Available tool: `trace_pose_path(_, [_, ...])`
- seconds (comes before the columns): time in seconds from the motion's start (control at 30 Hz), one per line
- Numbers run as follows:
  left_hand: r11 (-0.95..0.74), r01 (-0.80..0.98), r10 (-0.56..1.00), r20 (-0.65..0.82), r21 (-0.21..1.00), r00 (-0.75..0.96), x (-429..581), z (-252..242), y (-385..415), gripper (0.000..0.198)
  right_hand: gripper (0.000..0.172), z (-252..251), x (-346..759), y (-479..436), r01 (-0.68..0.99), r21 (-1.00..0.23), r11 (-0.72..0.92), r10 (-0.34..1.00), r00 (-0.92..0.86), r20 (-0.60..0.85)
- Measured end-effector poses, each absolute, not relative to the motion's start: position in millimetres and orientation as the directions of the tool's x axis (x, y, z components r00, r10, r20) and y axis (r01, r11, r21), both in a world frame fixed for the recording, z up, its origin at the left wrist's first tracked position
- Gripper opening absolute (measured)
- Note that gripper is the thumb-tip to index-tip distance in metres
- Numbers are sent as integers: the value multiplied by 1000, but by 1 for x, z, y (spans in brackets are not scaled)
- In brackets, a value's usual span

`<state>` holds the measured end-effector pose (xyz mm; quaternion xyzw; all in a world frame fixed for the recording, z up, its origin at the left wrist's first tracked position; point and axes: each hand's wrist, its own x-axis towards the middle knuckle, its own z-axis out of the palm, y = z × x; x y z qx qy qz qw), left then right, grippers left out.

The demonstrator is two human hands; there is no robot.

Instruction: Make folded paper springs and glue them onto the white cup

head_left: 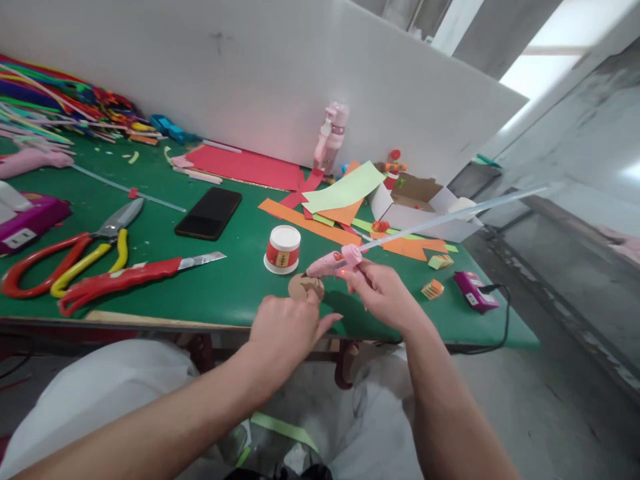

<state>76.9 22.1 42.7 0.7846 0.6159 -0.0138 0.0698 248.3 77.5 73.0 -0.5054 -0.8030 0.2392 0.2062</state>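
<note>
A pink glue gun (pixel 333 263) with a long clear glue stick (pixel 450 217) is gripped in my right hand (pixel 383 293). Its nozzle points left, at a small round brown disc (pixel 299 287) lying near the table's front edge. My left hand (pixel 285 327) presses on the disc with a finger; the thumb sticks out to the right and the other fingers are curled. Just behind the disc stands a red and white paper cup (pixel 283 249).
On the green table (pixel 240 280) lie a knife (pixel 135 275), pliers (pixel 117 223), scissors (pixel 45 267), a phone (pixel 209 213) and coloured paper (pixel 345 190). A bottle (pixel 331 137), an open box (pixel 425 210) and a purple block (pixel 475 291) with a cable are farther right.
</note>
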Motion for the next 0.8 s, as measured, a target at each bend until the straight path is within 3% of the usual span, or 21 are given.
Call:
trace_pose_path(0.27, [-249, 969, 958, -150, -1, 246, 66, 37, 10, 63, 31, 76, 246, 75, 677, -592, 437, 862, -504, 60])
trace_pose_path(0.43, [-215, 976, 949, -228, 40, 218, 85, 36, 3, 71, 29, 77, 241, 76, 665, -551, 504, 816, -576, 52])
trace_pose_path(0.63, [-212, 975, 956, -193, 63, 220, 89, 36, 2, 71, 30, 84, 239, 84, 652, -570, 500, 823, -562, 80])
trace_pose_path(0.8, [-241, 968, 955, -163, 64, 248, 82, 41, 1, 66, 30, 98, 234, 103, 646, -606, 463, 802, -597, -24])
